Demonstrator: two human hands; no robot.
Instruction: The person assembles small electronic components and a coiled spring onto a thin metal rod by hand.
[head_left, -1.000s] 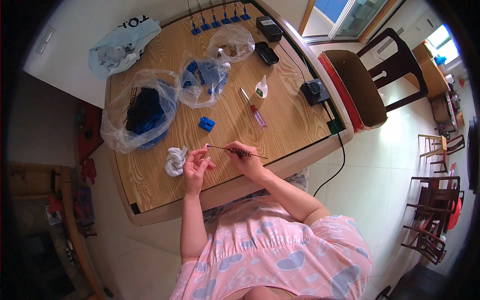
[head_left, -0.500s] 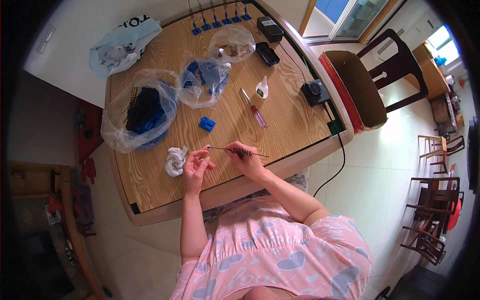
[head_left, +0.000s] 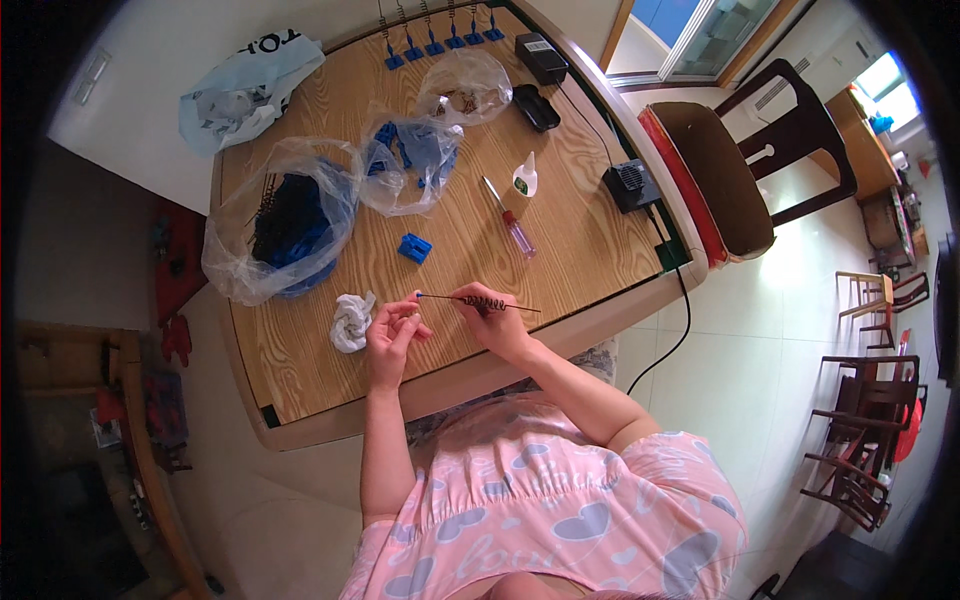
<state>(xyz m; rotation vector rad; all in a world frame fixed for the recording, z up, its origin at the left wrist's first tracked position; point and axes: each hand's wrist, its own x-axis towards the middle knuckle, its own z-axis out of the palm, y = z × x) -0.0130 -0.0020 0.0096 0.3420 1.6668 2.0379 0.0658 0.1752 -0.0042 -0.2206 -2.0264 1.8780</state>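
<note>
Between the thumb and fingers of my right hand [head_left: 497,325] is a thin dark rod with a coiled spring [head_left: 484,303] around its middle. It lies nearly level, its free end sticking out to the right. At the rod's left end is a small blue tip [head_left: 418,295], pinched by the fingertips of my left hand [head_left: 392,332]. A crumpled white cloth [head_left: 351,323] lies just left of that hand. Beyond both hands sit a blue plastic block [head_left: 414,248] and a screwdriver [head_left: 518,236] with a clear reddish handle.
Clear plastic bags hold dark coils and blue parts [head_left: 295,225], blue pieces [head_left: 415,170] and small brownish parts [head_left: 465,90]. Several blue bases with springs [head_left: 433,47] stand along the far edge. A white glue bottle [head_left: 525,178], black tray [head_left: 537,107] and black adapter [head_left: 630,186] are at right.
The rod and spring have shifted very slightly to the right, and the coil shows a little more openly in my right hand. Everything else stays put.
</note>
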